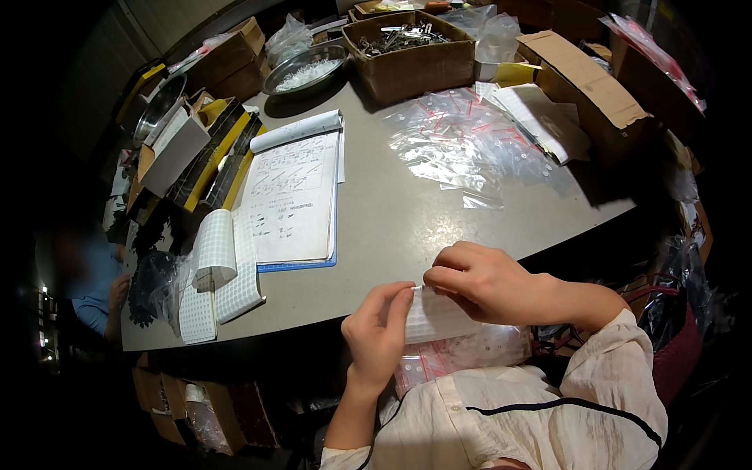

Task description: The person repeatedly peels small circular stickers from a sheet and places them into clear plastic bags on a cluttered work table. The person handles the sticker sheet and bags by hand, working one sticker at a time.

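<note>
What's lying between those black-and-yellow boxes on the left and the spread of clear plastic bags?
In the head view, written-on sheets on a blue board lie beside the boxes; then grey tabletop runs to the bags.

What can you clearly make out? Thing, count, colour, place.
table: one, grey, centre
gridded sheet: one, white, above lap
lap bags: uncountable, clear with red strips, under sheet
table bags: many, clear with red strips, table's right
clipboard: one, blue under white pages, table's left
dotted sheets: several, white, near clipboard
bowl: one, silver, table's far side
metal-parts carton: one, brown, beside bowl
flapped carton: one, brown, far right
striped boxes: several, black and yellow, left
lower cartons: several, brown, lower left
co-worker's sleeve: one, blue, far left
left hand: one, bare, at sheet
right hand: one, bare, at sheet
</note>
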The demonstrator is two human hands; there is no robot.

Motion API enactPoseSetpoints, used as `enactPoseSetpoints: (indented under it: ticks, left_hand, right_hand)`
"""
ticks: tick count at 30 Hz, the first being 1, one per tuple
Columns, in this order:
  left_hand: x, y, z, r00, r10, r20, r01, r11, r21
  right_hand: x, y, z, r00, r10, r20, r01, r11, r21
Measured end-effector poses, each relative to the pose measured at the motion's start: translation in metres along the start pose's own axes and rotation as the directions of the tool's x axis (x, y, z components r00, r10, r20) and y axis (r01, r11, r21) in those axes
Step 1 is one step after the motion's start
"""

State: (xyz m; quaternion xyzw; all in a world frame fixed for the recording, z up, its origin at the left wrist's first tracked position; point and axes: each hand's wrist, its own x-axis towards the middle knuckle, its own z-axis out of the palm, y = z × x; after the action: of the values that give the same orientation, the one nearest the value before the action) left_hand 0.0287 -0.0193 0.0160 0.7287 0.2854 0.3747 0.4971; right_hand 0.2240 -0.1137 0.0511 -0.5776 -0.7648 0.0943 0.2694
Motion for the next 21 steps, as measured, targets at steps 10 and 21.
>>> enactPoseSetpoints:
  ticks: [10, 21]
  left_hand:
    - [0.004, -0.009, -0.002, 0.997, -0.075, 0.012, 0.076, 0.997, -0.027]
    - [0.022, -0.012, -0.007, 0.98, -0.197, 0.012, 0.197, 0.976, -0.089]
  right_hand:
    - [0.003, 0.004, 0.01, 0.997, -0.034, -0.076, 0.032, 0.999, -0.015]
    - [-0.003, 0.007, 0.01, 0.946, -0.318, -0.067, 0.292, 0.922, -0.253]
